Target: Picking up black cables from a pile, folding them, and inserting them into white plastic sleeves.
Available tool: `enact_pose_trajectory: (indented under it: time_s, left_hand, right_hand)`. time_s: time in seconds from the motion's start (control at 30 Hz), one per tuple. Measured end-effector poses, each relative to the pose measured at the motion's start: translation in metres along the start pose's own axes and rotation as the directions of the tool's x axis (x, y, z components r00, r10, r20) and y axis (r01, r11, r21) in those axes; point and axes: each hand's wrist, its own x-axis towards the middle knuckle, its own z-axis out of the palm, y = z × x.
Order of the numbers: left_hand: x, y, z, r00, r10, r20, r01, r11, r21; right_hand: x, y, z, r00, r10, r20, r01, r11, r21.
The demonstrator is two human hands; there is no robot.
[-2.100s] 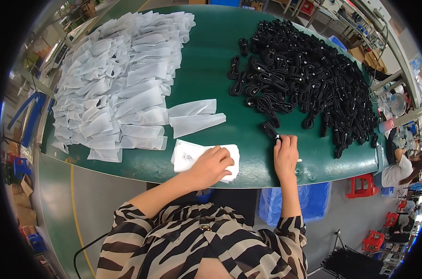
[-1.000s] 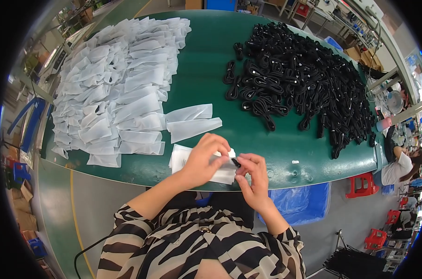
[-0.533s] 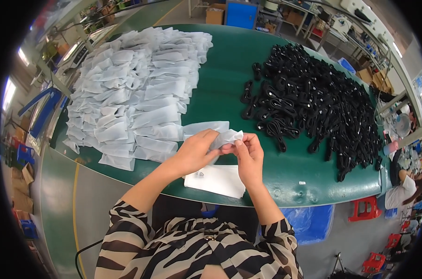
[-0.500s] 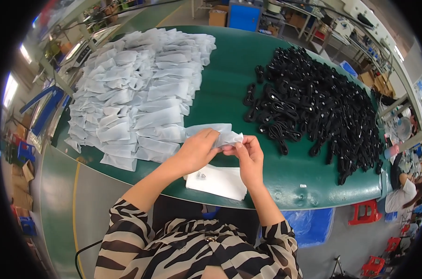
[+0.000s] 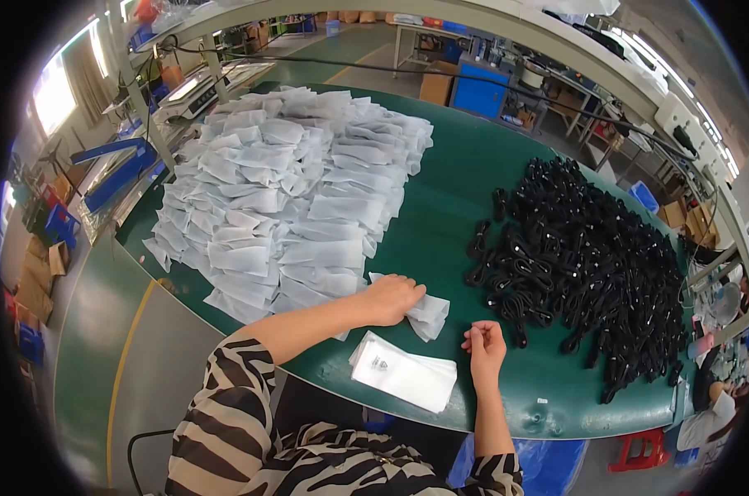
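Left and right hands over a green tabletop. The left hand lies palm down, its fingers bent over the near-left part of a white bag; whether they pinch the bag or only press on it cannot be told. The bag extends from beneath these fingers toward the right hand, lying apart from it. The right hand is raised on its edge and narrow, its fingers curled in toward the thumb.

Closer to the body than the left hand, and just left of the right wrist, is a stack of flat white bags, slightly fanned, with a small dark print on its upper left. Beyond and to the left of the left hand, a broad heap of filled white bags is laid in overlapping rows. Beyond and to the right of the right hand is a heap of coiled black cables. Nearer the body, right of the right wrist, is a small white label.
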Motion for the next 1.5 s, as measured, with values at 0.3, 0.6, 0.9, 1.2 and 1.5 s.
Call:
enact_pose_trajectory:
  time_s: [0.3, 0.6, 0.9, 1.2, 1.5]
  left_hand:
    - [0.012, -0.157, -0.1, 0.837, 0.063, -0.544, 0.171, 0.914, 0.368]
    - [-0.014, -0.163, -0.088, 0.866, -0.407, -0.291, 0.442, 0.895, 0.064]
    - [-0.066, 0.031, -0.045, 0.926, 0.112, -0.361, -0.223, 0.933, -0.283]
    - [-0.1, 0.091, 0.023, 0.981, 0.186, -0.058, -0.191, 0.977, -0.1]
    - [-0.088, 0.129, 0.028, 0.951, 0.13, -0.282, -0.231, 0.903, -0.362]
  right_hand:
    - [0.013, -0.006, 0.007, 0.98, -0.179, -0.091, 0.156, 0.963, -0.219]
    - [0.105, -0.041, 0.041, 0.733, -0.638, 0.235, 0.563, 0.376, -0.737]
    - [0.158, -0.006, 0.036, 0.829, -0.446, 0.338, 0.414, 0.083, -0.906]
    - [0.132, -0.001, -0.019, 0.819, -0.468, 0.331, 0.426, 0.111, -0.898]
    - [0.029, -0.04, -0.015, 0.981, -0.194, 0.032, 0.195, 0.938, -0.287]
